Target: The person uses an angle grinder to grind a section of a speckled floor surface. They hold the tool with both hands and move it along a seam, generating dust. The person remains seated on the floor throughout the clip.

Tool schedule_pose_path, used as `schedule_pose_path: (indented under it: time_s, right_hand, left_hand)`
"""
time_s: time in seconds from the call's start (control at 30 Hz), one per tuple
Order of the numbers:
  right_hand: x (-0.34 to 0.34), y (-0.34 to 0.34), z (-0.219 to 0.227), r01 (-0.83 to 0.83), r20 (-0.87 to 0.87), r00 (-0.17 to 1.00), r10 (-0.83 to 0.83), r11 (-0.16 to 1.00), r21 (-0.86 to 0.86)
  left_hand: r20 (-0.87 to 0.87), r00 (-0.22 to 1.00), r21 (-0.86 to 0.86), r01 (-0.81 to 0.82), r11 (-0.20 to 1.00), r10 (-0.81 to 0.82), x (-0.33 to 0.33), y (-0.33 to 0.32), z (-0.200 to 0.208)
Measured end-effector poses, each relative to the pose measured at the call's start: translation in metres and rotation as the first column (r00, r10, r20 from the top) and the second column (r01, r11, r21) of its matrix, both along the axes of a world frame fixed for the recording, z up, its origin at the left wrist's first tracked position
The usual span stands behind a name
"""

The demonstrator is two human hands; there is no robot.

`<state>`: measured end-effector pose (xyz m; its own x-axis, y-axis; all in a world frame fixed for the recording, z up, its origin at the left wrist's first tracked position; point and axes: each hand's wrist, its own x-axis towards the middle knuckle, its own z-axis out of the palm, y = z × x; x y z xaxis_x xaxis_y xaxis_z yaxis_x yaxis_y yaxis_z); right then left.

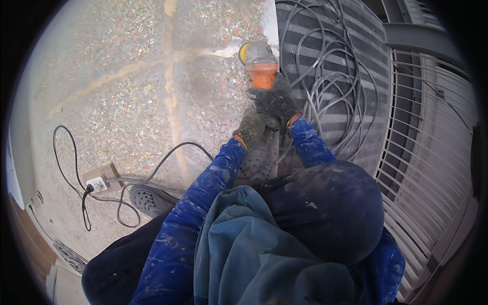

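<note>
Head view: a grey-and-orange power tool [262, 73] is located ahead of the person's knees, at the right-hand margin of the speckled floor [122, 101], beside its border with the dark striped surface [300, 56]. The long axis of the tool runs almost straight away from the person; the grey head is at the far end, the orange collar directly behind it, and the rear of the body is hidden by the gloves. A yellow disc [243, 53] projects from the left side of the head, next to the end of a pale seam [216, 52]; from where I stand, I cannot tell whether the disc touches the floor. The right hand [275, 99], in a dark glove, is wrapped around the body just behind the orange collar. The left hand [255, 127], in a worn grey glove, is set nearer the person, against the right wrist; its fingers are partly hidden, and I cannot tell what they grip. Loops of grey cable [325, 86] lie on the striped surface to the right, alongside a white railing [417, 152]. To the left, a white socket block [96, 184] rests on a brown board [108, 171] with a black plug [90, 188] inserted, near a grey perforated shoe [151, 200].
</note>
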<state>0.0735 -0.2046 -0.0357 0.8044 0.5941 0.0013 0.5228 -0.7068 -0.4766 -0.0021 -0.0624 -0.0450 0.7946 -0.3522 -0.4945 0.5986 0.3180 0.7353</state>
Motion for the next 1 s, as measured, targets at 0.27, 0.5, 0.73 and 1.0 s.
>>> schedule_pose_path:
  time_s: [0.27,0.5,0.73,1.0]
  right_hand:
    - [0.008,-0.004,0.02,0.018,0.13,0.991,0.014,0.969,-0.245]
    - [0.014,0.03,-0.015,0.196,-0.097,0.978,-0.187,0.977,0.088]
    - [0.007,0.008,-0.051,0.13,-0.313,0.948,-0.054,0.965,0.228]
    - [0.011,0.053,0.021,0.153,-0.118,0.98,-0.162,0.985,-0.078]
  left_hand:
    - [0.085,0.993,0.09,-0.09,0.992,0.082,0.0,-0.03,-0.042]
    - [-0.15,0.987,-0.118,-0.074,0.99,0.056,0.002,0.022,-0.012]
    - [-0.195,0.98,-0.04,0.039,0.998,-0.046,0.013,0.021,0.034]
    - [0.126,0.982,0.005,-0.139,0.99,0.137,0.007,0.038,0.007]
